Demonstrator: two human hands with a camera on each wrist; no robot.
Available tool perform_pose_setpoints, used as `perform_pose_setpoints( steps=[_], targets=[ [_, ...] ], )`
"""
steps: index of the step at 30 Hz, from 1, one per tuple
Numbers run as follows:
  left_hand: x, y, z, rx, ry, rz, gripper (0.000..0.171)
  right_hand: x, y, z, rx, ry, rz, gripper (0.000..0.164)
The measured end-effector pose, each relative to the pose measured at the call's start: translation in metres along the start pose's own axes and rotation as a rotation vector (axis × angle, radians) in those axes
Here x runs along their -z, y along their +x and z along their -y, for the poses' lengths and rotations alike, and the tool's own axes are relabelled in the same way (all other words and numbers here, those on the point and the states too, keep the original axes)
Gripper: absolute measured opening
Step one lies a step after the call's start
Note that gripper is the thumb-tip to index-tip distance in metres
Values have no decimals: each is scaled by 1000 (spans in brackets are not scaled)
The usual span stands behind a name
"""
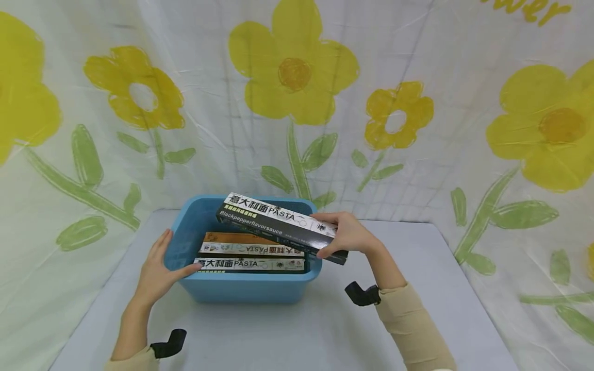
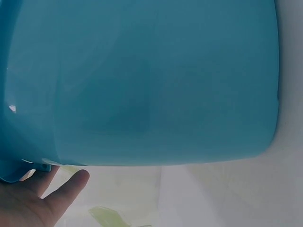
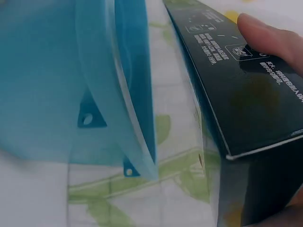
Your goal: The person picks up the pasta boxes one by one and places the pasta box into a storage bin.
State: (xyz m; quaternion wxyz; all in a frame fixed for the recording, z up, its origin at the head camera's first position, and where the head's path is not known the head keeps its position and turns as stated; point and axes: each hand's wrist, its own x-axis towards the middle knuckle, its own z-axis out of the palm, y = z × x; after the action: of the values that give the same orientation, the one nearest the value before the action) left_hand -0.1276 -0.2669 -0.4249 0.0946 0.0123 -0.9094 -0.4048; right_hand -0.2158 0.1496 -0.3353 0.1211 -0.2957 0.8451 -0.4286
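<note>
My right hand point(image 1: 345, 236) grips one end of a black and white pasta box point(image 1: 278, 221), with its thumb on the dark face point(image 3: 236, 66). The box is tilted, its far end up and to the left over a light blue plastic basin point(image 1: 246, 289). My left hand point(image 1: 155, 270) holds the basin's rim at the front left corner, thumb across the front edge and fingers along the left side. Inside the basin lie a pasta box with a dark edge point(image 1: 250, 264) and, behind it, a pasta box with an orange side point(image 1: 250, 238).
The basin stands on a pale table point(image 1: 260, 335) toward its back edge. Behind it hangs a white cloth point(image 1: 209, 154) printed with yellow flowers. Black wrist mounts point(image 1: 168, 344) are on both forearms.
</note>
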Motion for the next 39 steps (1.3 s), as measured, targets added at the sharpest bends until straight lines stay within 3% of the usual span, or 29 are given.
perform_pose_setpoints(
  steps=[9,16,29,39],
  targets=[
    [1,0,1,4,-4,1,115,-10,34,7,46,-109,117,81],
    [1,0,-1,4,-6,-3,115,-24,53,10,44,-117,202,81],
    [1,-1,-1,-2,1,-10,115,-47,71,17,33,-212,303,79],
    [2,-2,-3,8,-4,-5,114,-61,80,20,19,-261,331,77]
  ],
)
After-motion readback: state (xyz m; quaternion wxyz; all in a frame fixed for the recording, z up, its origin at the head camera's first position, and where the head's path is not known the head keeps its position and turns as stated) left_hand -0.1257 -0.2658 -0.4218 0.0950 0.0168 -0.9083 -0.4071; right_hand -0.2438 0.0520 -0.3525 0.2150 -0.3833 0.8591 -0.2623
